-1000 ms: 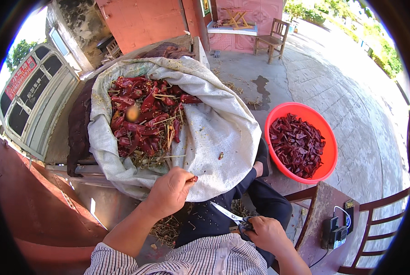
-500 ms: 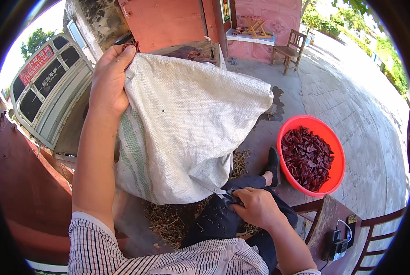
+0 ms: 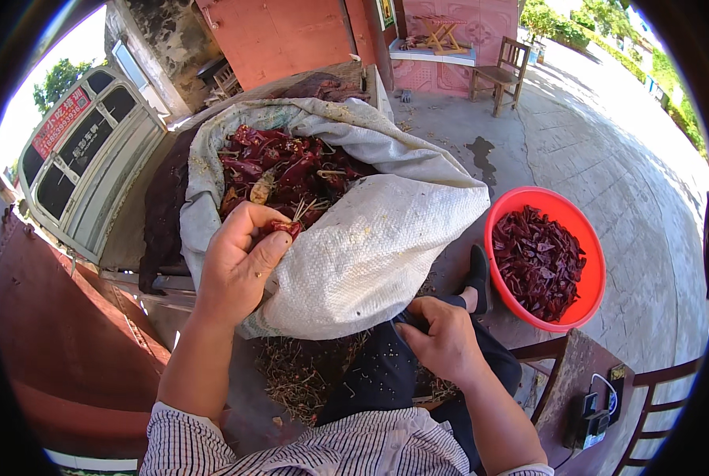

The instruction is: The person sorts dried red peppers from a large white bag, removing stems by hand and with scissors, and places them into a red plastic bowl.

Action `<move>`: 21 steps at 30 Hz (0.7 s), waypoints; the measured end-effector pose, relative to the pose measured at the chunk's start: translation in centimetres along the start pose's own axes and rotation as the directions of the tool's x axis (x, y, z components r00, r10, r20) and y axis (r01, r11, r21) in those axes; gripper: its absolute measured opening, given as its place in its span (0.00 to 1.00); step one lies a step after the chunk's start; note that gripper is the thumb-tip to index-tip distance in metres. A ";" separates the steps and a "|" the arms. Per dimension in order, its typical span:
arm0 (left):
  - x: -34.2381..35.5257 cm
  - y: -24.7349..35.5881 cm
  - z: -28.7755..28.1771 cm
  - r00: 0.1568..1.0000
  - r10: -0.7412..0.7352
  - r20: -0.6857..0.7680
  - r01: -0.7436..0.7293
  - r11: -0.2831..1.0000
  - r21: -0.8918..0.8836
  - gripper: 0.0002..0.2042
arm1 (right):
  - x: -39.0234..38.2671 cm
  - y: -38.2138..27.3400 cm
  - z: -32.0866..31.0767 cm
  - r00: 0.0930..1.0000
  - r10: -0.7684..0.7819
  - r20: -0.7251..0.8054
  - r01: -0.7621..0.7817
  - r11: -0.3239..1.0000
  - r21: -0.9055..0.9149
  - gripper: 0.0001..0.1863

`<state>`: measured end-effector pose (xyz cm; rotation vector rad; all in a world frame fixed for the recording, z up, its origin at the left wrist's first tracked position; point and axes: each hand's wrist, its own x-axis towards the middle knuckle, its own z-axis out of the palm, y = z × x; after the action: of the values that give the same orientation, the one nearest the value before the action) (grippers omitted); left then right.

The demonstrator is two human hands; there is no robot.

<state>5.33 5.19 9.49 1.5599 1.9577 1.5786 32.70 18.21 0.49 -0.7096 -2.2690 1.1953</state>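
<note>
Dried red chilies (image 3: 295, 174) with pale stems fill the open mouth of a white woven sack (image 3: 378, 246) in front of me. My left hand (image 3: 239, 258) is at the sack's near rim, pinching a few dried chilies (image 3: 283, 228) between thumb and fingers, their stems pointing up and away. Lower right, beside the sack and over my thigh, my right hand (image 3: 446, 337) is closed round the dark handles of scissors (image 3: 404, 319). The blades are hidden from view behind the sack's edge.
To the right a red plastic basin (image 3: 595, 289) holds cut dark red chili pieces (image 3: 538, 266). Snipped stems (image 3: 299, 381) litter the ground below the sack. A wooden bench (image 3: 580, 357) carries a small black device (image 3: 588, 424). A truck cab (image 3: 85, 159) stands left, a wooden chair (image 3: 501, 75) far back.
My left hand has come down from the raised sack edge to its near rim. The sack's flap has dropped, exposing the chilies inside. The scissor blades no longer show beside my right hand.
</note>
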 end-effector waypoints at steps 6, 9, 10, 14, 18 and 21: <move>-6.8 2.6 1.2 0.849 0.468 0.244 -0.514 0.839 0.180 0.09 | 5.4 -5.3 -2.6 0.976 -0.164 -0.145 0.167 0.986 0.006 0.15; -5.3 0.8 3.9 0.764 0.086 0.640 -0.317 0.913 0.256 0.10 | 6.6 -6.6 -3.6 0.956 -0.207 -0.209 0.198 0.978 -0.065 0.15; -4.0 -1.0 4.1 0.831 -0.016 0.556 -0.222 0.907 0.359 0.13 | 6.5 -6.6 -3.9 0.953 -0.214 -0.213 0.202 0.976 -0.076 0.15; -1.5 -8.0 0.8 0.975 0.133 0.179 -0.223 0.534 0.816 0.23 | 4.4 -5.6 -4.4 0.967 -0.199 -0.157 0.175 0.973 -0.150 0.15; 0.4 -8.0 -0.4 0.986 0.166 0.030 -0.123 0.586 0.801 0.31 | 1.1 -0.7 -4.1 0.997 -0.029 0.070 0.050 0.943 -0.329 0.15; 0.3 -8.2 -0.8 0.972 0.231 0.036 -0.159 0.546 0.823 0.31 | 1.5 1.0 -2.2 0.990 -0.045 0.134 0.100 0.890 -0.445 0.16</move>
<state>-0.20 5.86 3.39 2.0899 2.8947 0.7194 33.14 21.02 1.01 -0.7211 -2.6862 0.6896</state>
